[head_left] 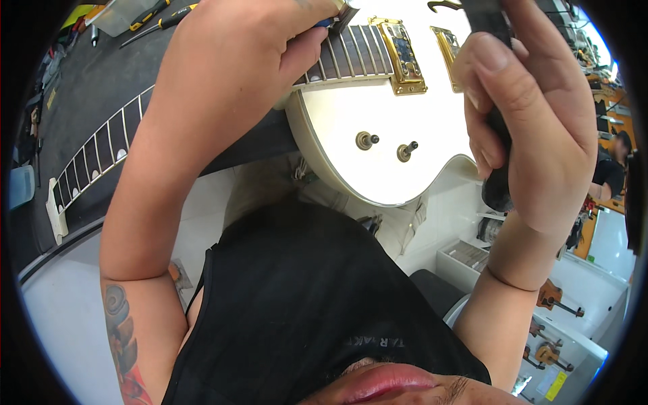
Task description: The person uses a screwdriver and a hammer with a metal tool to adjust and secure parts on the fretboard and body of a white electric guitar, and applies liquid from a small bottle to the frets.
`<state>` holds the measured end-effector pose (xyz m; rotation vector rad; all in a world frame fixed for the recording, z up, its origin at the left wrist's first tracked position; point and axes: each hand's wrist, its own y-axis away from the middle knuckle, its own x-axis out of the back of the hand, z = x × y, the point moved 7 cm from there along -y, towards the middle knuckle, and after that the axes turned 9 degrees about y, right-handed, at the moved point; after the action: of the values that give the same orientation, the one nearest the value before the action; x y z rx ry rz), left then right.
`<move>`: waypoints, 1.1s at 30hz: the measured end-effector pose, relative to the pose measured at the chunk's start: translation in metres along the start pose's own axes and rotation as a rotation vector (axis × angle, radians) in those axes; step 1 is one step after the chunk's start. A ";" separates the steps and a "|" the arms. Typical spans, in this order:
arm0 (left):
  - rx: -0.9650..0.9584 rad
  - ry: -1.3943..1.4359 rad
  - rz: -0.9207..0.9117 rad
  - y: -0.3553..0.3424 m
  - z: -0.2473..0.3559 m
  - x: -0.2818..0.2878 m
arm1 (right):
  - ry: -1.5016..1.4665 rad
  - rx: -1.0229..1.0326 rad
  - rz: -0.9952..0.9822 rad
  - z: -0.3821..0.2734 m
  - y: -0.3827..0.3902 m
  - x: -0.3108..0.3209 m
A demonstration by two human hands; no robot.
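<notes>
A white electric guitar body (378,135) with gold-framed pickups (406,57) and two toggle switches lies in front of me at the top. Its dark fretted fingerboard (351,52) runs toward the left and passes under my left forearm. My left hand (253,47) is closed over the fingerboard near the body, gripping a small tool (345,15) with a shiny metal head and a blue part; most of it is hidden by the fingers. Raised above the body's right side, my right hand (536,101) is closed round a long black object (491,23), its kind unclear.
The neck's bare fretted end (101,145) reaches across a dark bench mat (74,101) at left. Screwdrivers (162,23) and a clear bin (118,15) sit at the upper left. Small guitars (550,354) hang at the lower right; another person (611,169) is at the far right.
</notes>
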<state>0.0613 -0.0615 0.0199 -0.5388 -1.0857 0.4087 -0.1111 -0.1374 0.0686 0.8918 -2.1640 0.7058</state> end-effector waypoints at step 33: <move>-0.132 0.212 0.064 0.003 0.004 0.006 | 0.009 -0.050 0.037 -0.001 0.019 -0.014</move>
<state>0.0601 -0.0550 0.0234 -0.7186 -0.8970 0.3290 -0.1174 -0.1200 0.0546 0.8239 -2.1853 0.6698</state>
